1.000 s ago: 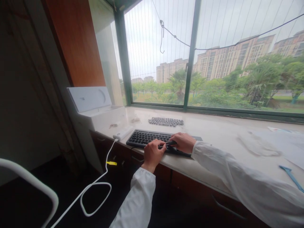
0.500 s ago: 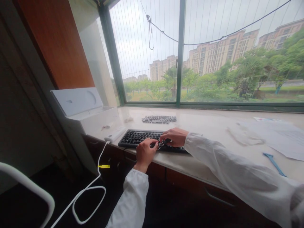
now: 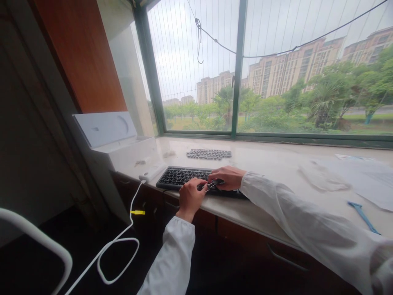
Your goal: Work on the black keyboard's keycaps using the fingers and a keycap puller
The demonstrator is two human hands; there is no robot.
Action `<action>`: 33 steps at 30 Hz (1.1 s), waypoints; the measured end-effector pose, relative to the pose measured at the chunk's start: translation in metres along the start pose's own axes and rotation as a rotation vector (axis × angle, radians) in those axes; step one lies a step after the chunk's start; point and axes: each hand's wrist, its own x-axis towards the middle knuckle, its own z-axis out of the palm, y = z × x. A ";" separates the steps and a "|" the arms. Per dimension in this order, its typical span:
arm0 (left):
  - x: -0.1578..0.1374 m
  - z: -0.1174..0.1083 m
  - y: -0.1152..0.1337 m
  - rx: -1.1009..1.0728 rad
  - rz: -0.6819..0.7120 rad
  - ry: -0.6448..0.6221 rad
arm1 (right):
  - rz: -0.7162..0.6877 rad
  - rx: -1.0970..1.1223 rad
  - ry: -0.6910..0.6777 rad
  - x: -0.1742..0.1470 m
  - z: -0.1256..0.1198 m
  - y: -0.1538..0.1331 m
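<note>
A black keyboard (image 3: 175, 177) lies along the front edge of the sill, its right part mostly covered by my hands. My right hand (image 3: 229, 177) is closed round the dark handle of a wire keycap puller (image 3: 211, 186), just above the keyboard. The wire ends of the puller point left toward my left hand (image 3: 189, 197). The fingers of that hand are pinched together at the wires, on a small dark piece that looks like a keycap (image 3: 200, 187). Loose dark keycaps (image 3: 208, 154) lie in rows behind the keyboard.
An open white box (image 3: 132, 153) stands at the left. In front of it is a white power strip (image 3: 147, 176) with a white cable (image 3: 132, 205). To the right lie a blue tool (image 3: 364, 217), crumpled clear plastic (image 3: 324, 176) and papers (image 3: 365, 176). A window rises behind.
The whole view has shifted slightly to the right. Both hands stay together at the keycap puller, with hardly any movement of their own.
</note>
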 end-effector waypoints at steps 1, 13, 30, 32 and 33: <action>0.000 0.000 0.000 0.001 -0.003 -0.003 | -0.006 0.003 -0.006 0.001 0.000 0.000; 0.000 -0.001 0.002 -0.002 -0.009 0.014 | 0.036 0.094 0.057 -0.005 -0.003 0.008; 0.000 -0.001 0.002 0.025 -0.018 0.015 | 0.496 -0.187 -0.209 0.004 -0.015 -0.022; 0.000 -0.001 0.003 0.022 -0.023 0.013 | 0.519 -0.211 -0.212 0.005 -0.017 -0.028; 0.000 -0.002 0.003 0.019 -0.023 0.013 | 0.521 -0.219 -0.213 0.005 -0.017 -0.030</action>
